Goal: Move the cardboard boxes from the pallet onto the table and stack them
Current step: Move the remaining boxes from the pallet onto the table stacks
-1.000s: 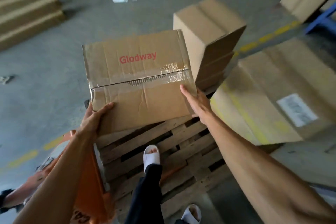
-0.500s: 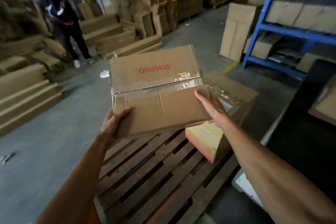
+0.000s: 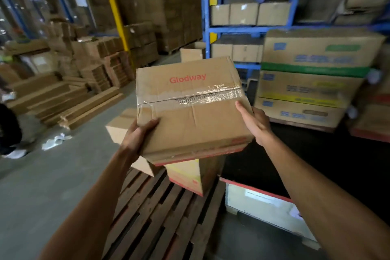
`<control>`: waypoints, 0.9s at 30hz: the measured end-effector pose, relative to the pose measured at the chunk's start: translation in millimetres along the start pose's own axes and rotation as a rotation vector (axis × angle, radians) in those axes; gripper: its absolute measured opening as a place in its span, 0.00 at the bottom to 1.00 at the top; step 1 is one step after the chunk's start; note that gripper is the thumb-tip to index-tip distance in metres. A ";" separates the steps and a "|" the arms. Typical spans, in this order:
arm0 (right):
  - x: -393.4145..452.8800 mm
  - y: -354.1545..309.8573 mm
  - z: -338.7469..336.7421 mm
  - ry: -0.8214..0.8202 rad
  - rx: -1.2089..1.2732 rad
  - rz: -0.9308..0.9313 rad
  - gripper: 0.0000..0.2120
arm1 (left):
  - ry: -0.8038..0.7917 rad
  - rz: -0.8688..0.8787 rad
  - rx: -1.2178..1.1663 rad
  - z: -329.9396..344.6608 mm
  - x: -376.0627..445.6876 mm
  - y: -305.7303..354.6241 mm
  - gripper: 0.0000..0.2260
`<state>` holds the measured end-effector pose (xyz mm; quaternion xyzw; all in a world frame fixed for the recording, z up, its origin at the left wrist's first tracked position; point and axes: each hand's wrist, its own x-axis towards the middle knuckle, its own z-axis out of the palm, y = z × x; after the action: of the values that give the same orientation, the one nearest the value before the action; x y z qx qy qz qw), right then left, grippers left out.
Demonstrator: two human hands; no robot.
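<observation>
I hold a taped cardboard box [image 3: 190, 107] marked "Glodway" in the air above the wooden pallet [image 3: 160, 213]. My left hand [image 3: 139, 135] grips its near left corner and my right hand [image 3: 255, 124] presses on its right side. Two more boxes stay on the pallet beneath it: a plain one [image 3: 120, 126] to the left and one with yellow and red sides [image 3: 190, 175]. The black table top [image 3: 295, 158] lies to the right. On it stands a stack of printed boxes [image 3: 312, 82].
Blue shelving [image 3: 249, 27] full of cartons rises behind the table. Flat cardboard piles [image 3: 63, 99] and stacked boxes cover the floor at the left. A person's dark clothing [image 3: 8, 129] shows at the left edge. White scraps [image 3: 54, 140] lie on the concrete floor.
My view has swung up and to the right, from the pallet toward the table and shelving. The box stays in both hands and has risen and moved right.
</observation>
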<state>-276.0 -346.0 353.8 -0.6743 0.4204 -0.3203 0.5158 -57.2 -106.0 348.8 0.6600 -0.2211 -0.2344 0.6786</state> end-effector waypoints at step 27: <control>-46.9 58.0 -592.9 0.604 0.223 0.041 0.31 | -0.653 0.066 -0.066 582.1 -111.3 93.4 0.18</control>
<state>-823.6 -563.2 453.8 -0.4796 0.5302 -0.5396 0.4447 -497.8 -497.5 461.2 0.5201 -0.4404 -0.4184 0.6004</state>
